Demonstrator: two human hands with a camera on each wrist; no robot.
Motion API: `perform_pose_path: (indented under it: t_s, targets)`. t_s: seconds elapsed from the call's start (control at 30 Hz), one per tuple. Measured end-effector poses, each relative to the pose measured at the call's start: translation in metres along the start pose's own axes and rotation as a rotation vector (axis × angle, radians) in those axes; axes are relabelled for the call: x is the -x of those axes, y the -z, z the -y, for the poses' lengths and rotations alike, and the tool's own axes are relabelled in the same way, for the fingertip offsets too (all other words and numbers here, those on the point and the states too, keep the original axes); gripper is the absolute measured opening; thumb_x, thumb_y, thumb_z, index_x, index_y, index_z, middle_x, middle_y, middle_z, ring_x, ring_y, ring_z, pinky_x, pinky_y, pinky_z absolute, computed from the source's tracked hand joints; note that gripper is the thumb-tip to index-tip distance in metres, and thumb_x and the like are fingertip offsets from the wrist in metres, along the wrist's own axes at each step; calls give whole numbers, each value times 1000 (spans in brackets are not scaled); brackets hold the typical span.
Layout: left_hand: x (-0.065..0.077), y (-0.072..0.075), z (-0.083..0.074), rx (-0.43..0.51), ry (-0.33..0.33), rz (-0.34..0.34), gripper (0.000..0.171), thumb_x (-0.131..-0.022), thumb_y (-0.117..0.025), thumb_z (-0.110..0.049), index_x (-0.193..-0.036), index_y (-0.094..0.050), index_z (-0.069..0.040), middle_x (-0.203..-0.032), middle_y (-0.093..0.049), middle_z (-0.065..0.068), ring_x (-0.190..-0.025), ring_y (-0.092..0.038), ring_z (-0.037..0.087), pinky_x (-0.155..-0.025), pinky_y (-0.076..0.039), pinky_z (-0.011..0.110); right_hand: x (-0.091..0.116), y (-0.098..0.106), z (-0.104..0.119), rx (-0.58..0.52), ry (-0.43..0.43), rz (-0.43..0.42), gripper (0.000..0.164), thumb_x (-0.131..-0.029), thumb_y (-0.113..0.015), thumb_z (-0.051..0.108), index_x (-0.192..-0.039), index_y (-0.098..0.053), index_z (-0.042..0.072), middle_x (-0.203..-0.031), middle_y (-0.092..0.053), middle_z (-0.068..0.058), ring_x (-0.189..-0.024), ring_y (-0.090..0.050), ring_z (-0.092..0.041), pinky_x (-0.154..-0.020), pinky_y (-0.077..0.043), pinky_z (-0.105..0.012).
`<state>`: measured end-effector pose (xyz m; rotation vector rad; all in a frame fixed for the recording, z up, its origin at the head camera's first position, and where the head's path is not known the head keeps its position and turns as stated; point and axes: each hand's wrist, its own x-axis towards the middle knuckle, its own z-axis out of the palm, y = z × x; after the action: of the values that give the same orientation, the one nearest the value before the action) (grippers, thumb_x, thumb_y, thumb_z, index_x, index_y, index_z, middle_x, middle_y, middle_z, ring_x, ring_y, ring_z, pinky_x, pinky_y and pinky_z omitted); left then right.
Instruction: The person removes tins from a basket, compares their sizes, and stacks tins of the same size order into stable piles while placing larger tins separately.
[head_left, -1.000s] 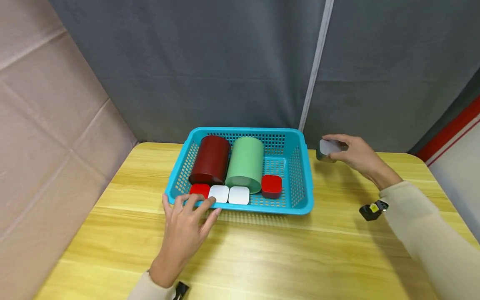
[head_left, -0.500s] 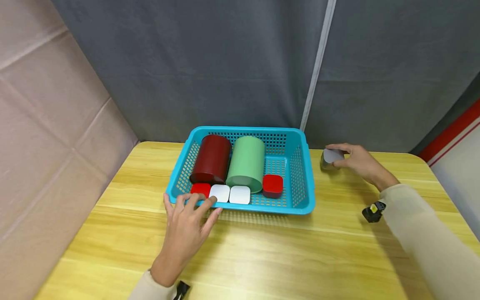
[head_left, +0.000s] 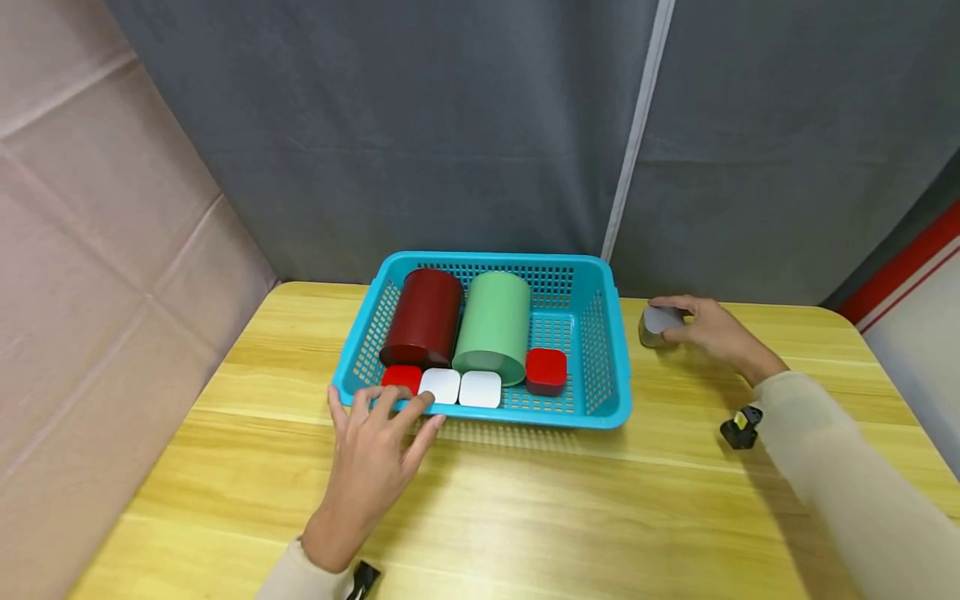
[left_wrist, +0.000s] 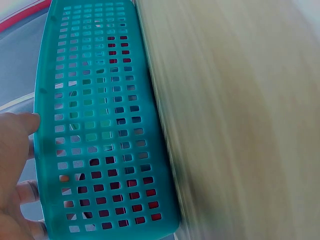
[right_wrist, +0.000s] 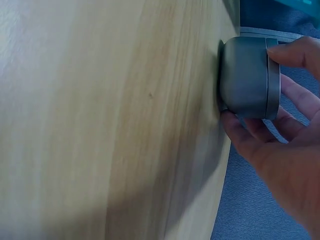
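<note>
My left hand (head_left: 371, 450) grips the front rim of a blue plastic basket (head_left: 600, 412), fingers over the edge and thumb on the near side. In the left wrist view, the basket's perforated wall (left_wrist: 112, 160) stands beside the fingers. At the right, my right hand (head_left: 720, 337) holds a small grey tin (head_left: 658, 325) with rounded corners between thumb and fingers. The right wrist view has the tin (right_wrist: 245, 77) with its base at the tabletop and a lid seam near the thumb. Inside the basket lie a dark red canister (head_left: 423, 318) and a light green canister (head_left: 492, 321), both on their sides.
Along the basket's front are a red square tin (head_left: 402, 377) and two white ones, the left white tin (head_left: 439, 386) and the right white tin (head_left: 480, 389). Another red tin (head_left: 546, 371) sits right of the green canister. A grey curtain (head_left: 450, 150) hangs behind the wooden table (head_left: 540, 517).
My right hand has brought the grey tin down onto the table, slightly to the right of where it was. The left hand stays on the basket's rim.
</note>
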<state>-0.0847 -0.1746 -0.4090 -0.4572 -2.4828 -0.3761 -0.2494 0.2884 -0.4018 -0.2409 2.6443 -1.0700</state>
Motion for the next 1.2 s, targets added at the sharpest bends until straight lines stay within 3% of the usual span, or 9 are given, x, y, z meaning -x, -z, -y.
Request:
perform_pose_path:
  t_s: [0.23, 0.63, 0.8, 1.03, 1.2]
  targets:
    - [0, 0, 0, 8, 7, 6, 29, -89, -80, -37, -111, -80, -19, -104, -71, 10, -109, -61, 45, -105, -15, 93, 0, -1, 1, -3, 13, -6, 59, -101, -64, 13, -155, -44, -2, -158, -38, -32, -129, -45, -45, -97, -44, -48]
    - [0, 1, 0, 8, 15, 24, 29, -92, -75, -41, -112, -80, -20, -106, -71, 10, -110, -61, 45, -106, -14, 92, 2, -2, 0, -2, 23, -17, 61, -100, -66, 13, -155, -44, -2, -158, -37, -32, -133, -43, -47, -99, -44, -51]
    - [0, 1, 0, 6, 14, 24, 31, -95, -71, -44, -113, -80, -20, -106, -71, 10, -110, -61, 45, -106, -14, 92, 6, 2, 2, 11, 10, -30, 72, -98, -72, 22, -159, -40, 2, -162, -33, -31, -141, -38, -51, -101, -44, -60]
    - [-1, 1, -1, -4, 18, 20, 28, -92, -76, -41, -112, -80, -20, -106, -71, 10, -110, -61, 44, -106, -17, 91, 10, 8, 11, 20, 24, -52, 78, -97, -75, 28, -161, -38, 4, -168, -27, -30, -155, -19, -55, -116, -24, -77]
    - [0, 1, -1, 0, 19, 16, 29, -90, -80, -39, -111, -80, -19, -106, -71, 11, -109, -61, 44, -106, -17, 91, 14, 9, 19, 6, 27, -77, 78, -98, -75, 28, -162, -36, 5, -169, -27, -28, -156, -19, -54, -116, -24, -77]
